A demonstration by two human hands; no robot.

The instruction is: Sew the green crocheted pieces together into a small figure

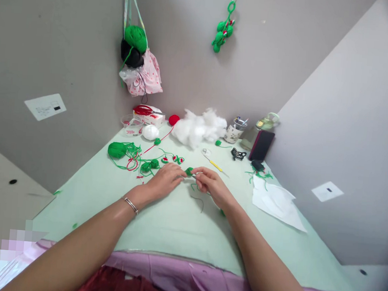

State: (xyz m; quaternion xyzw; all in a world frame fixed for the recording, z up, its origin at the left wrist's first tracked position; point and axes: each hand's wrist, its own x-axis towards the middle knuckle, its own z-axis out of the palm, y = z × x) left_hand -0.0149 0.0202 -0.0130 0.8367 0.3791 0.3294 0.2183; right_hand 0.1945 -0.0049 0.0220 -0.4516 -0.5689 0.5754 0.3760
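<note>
Over the middle of the pale green table, my left hand (167, 179) is closed with its fingertips at a small green crocheted ball (189, 171). My right hand (211, 183) is on the ball's other side, its fingers pinched around a thin dark tool whose tip meets the ball; its exact kind is too small to tell. Loose green yarn (193, 188) hangs below the right fingers. Beyond them lies a yellow-handled crochet hook (216, 165). Small red, white and green pieces (178, 159) and green crocheted balls (146, 166) rest beside my left hand.
White stuffing (198, 128) is heaped at the back, near a red yarn ball (173, 119), a white ball (150, 132) and red scissors (143, 110). Green yarn (117, 150) lies left. At right are a pen jar (234, 131), phone (262, 145), hair claw (238, 154) and white paper (275, 201).
</note>
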